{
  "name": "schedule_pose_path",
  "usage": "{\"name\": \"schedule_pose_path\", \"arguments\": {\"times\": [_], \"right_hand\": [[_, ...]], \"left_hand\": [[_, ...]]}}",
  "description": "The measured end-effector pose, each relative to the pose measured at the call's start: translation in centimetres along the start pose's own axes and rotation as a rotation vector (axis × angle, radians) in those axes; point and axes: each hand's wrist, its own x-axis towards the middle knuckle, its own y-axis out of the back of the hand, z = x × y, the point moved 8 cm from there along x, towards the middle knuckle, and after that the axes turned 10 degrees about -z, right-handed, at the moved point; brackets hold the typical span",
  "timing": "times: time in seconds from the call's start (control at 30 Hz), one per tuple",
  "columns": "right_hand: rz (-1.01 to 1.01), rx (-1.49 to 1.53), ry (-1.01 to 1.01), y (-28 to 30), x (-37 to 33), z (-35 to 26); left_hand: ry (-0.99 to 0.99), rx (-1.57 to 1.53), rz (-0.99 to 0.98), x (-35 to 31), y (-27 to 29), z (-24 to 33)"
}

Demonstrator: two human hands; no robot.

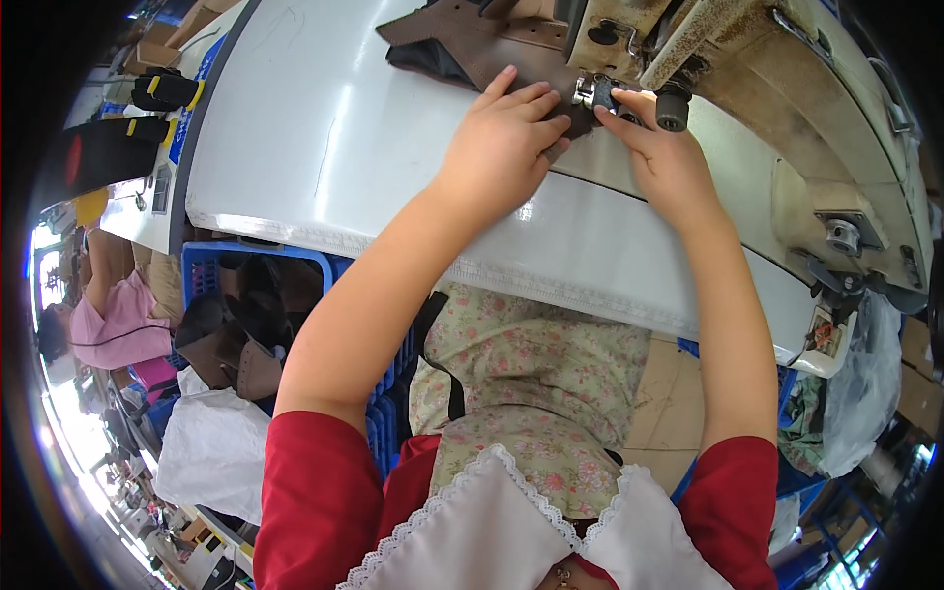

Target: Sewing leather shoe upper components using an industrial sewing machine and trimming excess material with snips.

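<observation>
A brown leather shoe upper (531, 65) with a dark lining lies on the white sewing machine table, its near end at the presser foot (596, 93). My left hand (506, 133) is open and rests flat on the leather, fingers spread, just left of the foot. Close on the foot's right side is my right hand (669, 157), thumb and index finger stretched out and apart. A dark round knob (672, 106) on the machine covers part of its fingers. What its fingertips touch is hard to make out.
The sewing machine's arm (787, 98) rises at the right. Below the table's left edge, a blue basket (258, 250) holds several dark and brown leather pieces. A white cloth bag (211, 447) lies nearby. Another person in a pink top (123, 320) sits far left. Clear plastic (863, 383) hangs at right.
</observation>
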Motion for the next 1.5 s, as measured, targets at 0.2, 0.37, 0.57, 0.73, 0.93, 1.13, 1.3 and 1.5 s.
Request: {"name": "schedule_pose_path", "arguments": {"times": [0.2, 0.37, 0.57, 0.73, 0.93, 1.13, 1.3, 1.5], "right_hand": [[0.076, -0.062, -0.014, 0.0, 0.0, -0.4], [0.094, -0.081, -0.012, 0.2, -0.1, -0.7], [0.131, -0.096, -0.037, 0.1, 0.2, -0.5], [0.124, -0.103, -0.076, -0.5, 0.4, 0.0], [0.137, -0.112, -0.057, -0.2, 0.3, -0.4], [0.091, -0.063, -0.152, -0.2, 0.6, -0.4], [0.118, -0.055, -0.152, -0.1, 0.6, -0.2], [0.184, -0.051, -0.068, 0.5, 0.7, -0.6]], "left_hand": [[-0.011, 0.013, -0.023, 0.5, 0.0, -0.7], [0.007, 0.028, -0.030, 0.6, -0.2, -0.8], [0.026, 0.031, -0.056, 1.1, -0.7, -1.5], [0.023, 0.018, -0.054, 1.5, -0.9, -2.0], [0.023, -0.036, -0.041, 1.5, -1.2, -2.0], [0.021, -0.043, -0.044, 1.4, -1.0, -2.0], [0.010, -0.092, -0.018, 1.5, -0.7, -1.9], [0.008, -0.077, -0.036, 1.8, -1.1, -2.2]]}}
